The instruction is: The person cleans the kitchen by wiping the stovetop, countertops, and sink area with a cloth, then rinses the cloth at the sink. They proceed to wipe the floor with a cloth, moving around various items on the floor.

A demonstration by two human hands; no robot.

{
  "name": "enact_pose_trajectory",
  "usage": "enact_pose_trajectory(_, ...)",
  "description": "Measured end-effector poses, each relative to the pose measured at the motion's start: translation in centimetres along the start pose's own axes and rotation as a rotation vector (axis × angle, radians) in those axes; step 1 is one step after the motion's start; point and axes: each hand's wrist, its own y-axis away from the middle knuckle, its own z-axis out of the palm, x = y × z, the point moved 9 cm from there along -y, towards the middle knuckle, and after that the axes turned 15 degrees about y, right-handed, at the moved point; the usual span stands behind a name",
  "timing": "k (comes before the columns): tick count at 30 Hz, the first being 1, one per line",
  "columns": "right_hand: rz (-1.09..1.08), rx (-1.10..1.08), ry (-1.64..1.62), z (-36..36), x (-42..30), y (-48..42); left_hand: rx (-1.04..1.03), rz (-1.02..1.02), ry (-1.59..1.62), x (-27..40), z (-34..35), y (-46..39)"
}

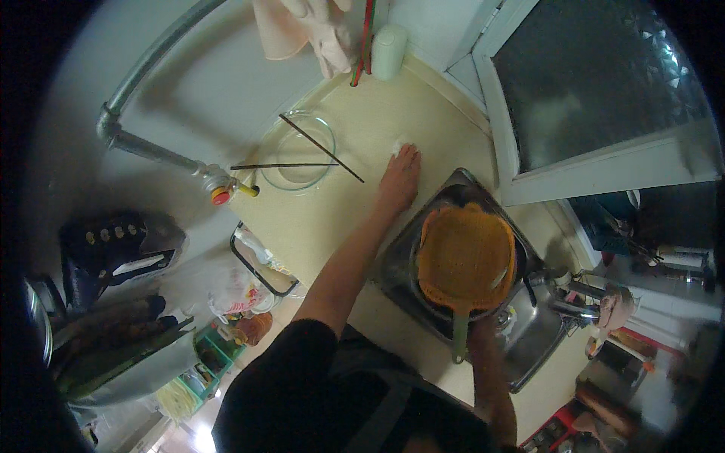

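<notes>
My left hand (400, 178) presses palm down on the cream countertop (362, 226), over a small white cloth or wipe (403, 142) that peeks out past the fingertips. To its left lies a round clear glass dish (297, 175), with two dark chopsticks (310, 137) across it at an angle to each other. My right hand (482, 329) is over the steel sink, mostly hidden beneath an orange pan-shaped vessel (467, 257) with a green handle (460, 335). Whether its fingers hold anything cannot be seen. The vessel sits over the left basin (399, 269).
A second sink basin (532, 325) and a faucet (575, 308) lie to the right. An open window frame (600, 167) juts over the counter. Rubber gloves (328, 42) hang by a pale green canister (389, 52). A metal pipe (156, 150) runs along the left wall.
</notes>
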Motion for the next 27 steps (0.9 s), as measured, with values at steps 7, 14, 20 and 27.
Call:
enact_pose_trajectory(7, 0.155, 0.102, -0.554, 2.1, 1.8, 4.5, 0.728, -0.588, 0.052, -7.9, -7.4, -5.5)
enact_pose_trajectory(14, 0.338, -0.027, -0.563, 6.7, 8.8, 4.5, 0.482, -0.694, -0.127, -8.2, -7.7, -12.5)
enact_pose_trajectory(20, 0.365, 0.056, -0.698, 3.7, 6.6, 4.9, 0.332, 0.067, -0.074, -1.5, 2.1, -15.9)
enact_pose_trajectory(27, 0.396, 0.12, -1.278, 2.0, 3.5, 4.3, 0.157, 0.35, 0.394, 2.0, 3.0, -13.9)
